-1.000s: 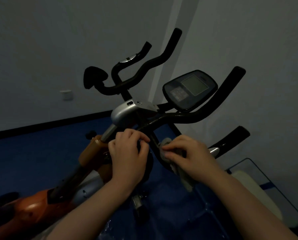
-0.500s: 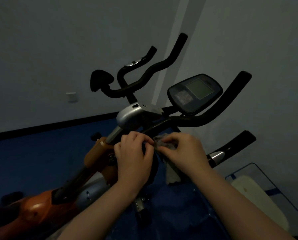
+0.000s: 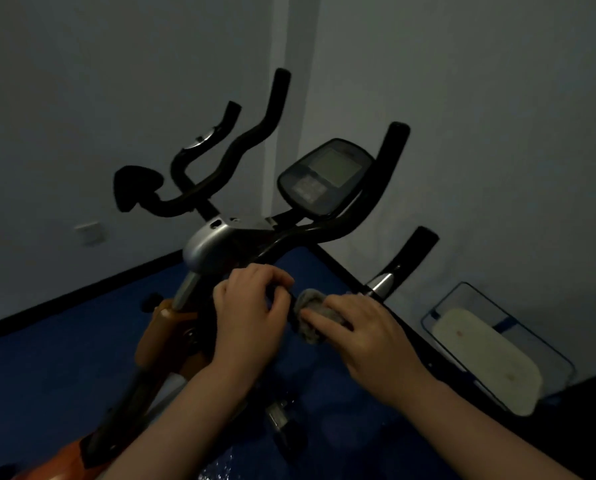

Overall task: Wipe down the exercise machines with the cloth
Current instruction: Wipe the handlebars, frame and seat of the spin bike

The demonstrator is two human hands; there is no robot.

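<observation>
An exercise bike with an orange frame, black handlebars and a silver stem cover stands in front of me in dim light. Its console tilts toward me. My left hand is closed around a black part of the bike below the handlebars. Beside it, my right hand presses a bunched grey cloth against the same dark part. The part under both hands is mostly hidden.
A second black handlebar with a saddle-like pad rises at the back left. A wire-framed tray with a pale pad sits on the blue floor at the right. Grey walls meet in a corner behind the bike.
The view has shifted, so the bike sits more to the right and lower. My right hand slid the cloth slightly right and down, apart from my left hand; the cloth is now bunched, not hanging.
</observation>
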